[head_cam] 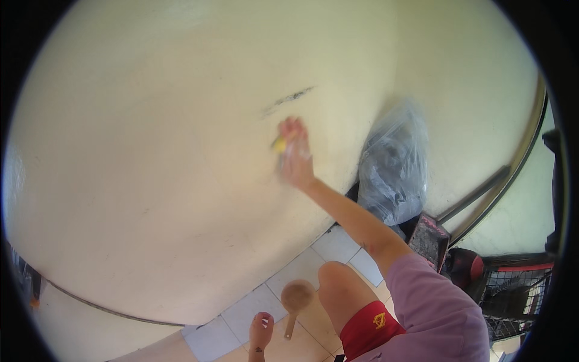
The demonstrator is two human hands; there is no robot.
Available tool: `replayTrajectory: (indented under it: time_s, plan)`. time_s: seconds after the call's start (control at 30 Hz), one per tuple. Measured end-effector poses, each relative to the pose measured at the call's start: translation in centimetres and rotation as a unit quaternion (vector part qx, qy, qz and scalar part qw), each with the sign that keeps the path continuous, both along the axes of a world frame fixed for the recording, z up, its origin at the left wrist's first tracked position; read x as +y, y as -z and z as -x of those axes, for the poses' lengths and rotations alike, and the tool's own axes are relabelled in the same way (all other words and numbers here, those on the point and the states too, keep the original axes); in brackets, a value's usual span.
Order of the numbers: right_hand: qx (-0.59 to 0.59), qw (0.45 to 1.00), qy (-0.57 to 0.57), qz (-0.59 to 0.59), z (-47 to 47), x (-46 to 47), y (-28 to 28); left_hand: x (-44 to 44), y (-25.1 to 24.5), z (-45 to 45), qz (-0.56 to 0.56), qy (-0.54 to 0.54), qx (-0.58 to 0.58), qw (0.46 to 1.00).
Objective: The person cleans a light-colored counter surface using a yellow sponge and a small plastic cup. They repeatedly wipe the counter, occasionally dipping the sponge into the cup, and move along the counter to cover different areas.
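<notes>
My right hand (296,154) is raised and pressed flat against a cream painted wall (181,135), blurred as if in motion. Under its palm is a yellow sponge (279,145), mostly covered by the fingers. Whitish suds show on the back of that hand. Just above the fingertips, a dark scuff mark (289,100) runs slantwise on the wall. My left hand (261,323) hangs low over the floor, loosely curled, with a gap between thumb and fingers and nothing visible in it. A round plastic water dipper (297,296) rests on the floor beside it.
A grey plastic-wrapped bundle (393,167) stands in the wall corner. To its right are a long-handled dustpan (427,240), a red-and-black object (468,267) and a black wire-mesh crate (511,289). Pale floor tiles (217,339) run along the wall's foot, near my bent knee (339,285).
</notes>
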State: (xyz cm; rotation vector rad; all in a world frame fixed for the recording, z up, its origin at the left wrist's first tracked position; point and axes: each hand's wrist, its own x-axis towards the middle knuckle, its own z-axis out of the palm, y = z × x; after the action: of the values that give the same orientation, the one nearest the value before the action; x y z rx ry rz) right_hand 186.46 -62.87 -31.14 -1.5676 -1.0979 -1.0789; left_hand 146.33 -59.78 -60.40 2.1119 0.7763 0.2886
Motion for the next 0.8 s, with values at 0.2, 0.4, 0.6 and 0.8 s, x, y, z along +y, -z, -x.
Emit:
replayTrajectory:
  time_s: [0.2,0.4,0.6,0.8]
  plan:
    - [-0.069,0.990,-0.041,-0.117,5.6,8.5,-11.5,0.5,0.2,-0.2,0.020,0.013,0.046,0.999]
    - [-0.186,0.972,-0.119,0.087,7.4,6.0,-4.7,1.5,0.9,-0.2,-0.004,0.037,0.066,0.997]
    - [-0.044,0.974,-0.011,-0.221,2.3,7.7,-15.7,2.2,1.7,1.8,0.025,0.036,0.063,0.997]
    - [-0.259,0.925,-0.261,0.090,18.4,15.9,-12.8,3.3,3.0,0.6,0.030,0.048,0.067,0.996]
